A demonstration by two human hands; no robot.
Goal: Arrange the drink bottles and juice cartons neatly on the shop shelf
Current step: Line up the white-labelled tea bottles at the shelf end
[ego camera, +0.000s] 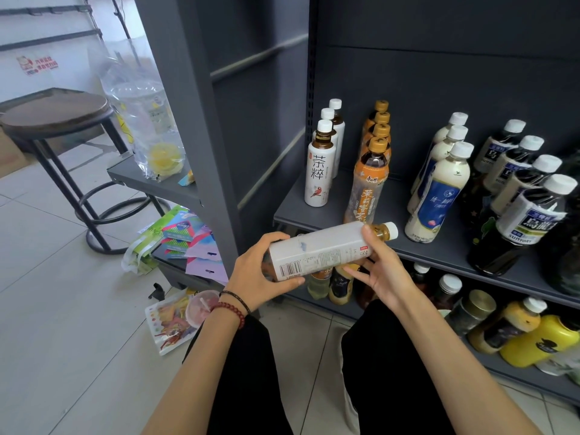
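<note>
Held bottle: white-labelled tea bottle lies sideways in the air, cap to the right, just in front of the shelf.
Left hand: fingers wrapped round the bottle's base end.
Right hand: thumb and fingers clasp its neck end.
On the shelf: matching white bottles stand in a row at the left, with orange-capped bottles just to their right.

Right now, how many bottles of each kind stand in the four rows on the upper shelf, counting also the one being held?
White-label tea bottles: 3
Orange-cap tea bottles: 4
Cream milk tea bottles: 3
Dark oolong bottles: 4
Held bottle, white-label kind, in left hand and right hand: 1
Total: 15
Far-right dark bottles are cut off, not counted.
</note>
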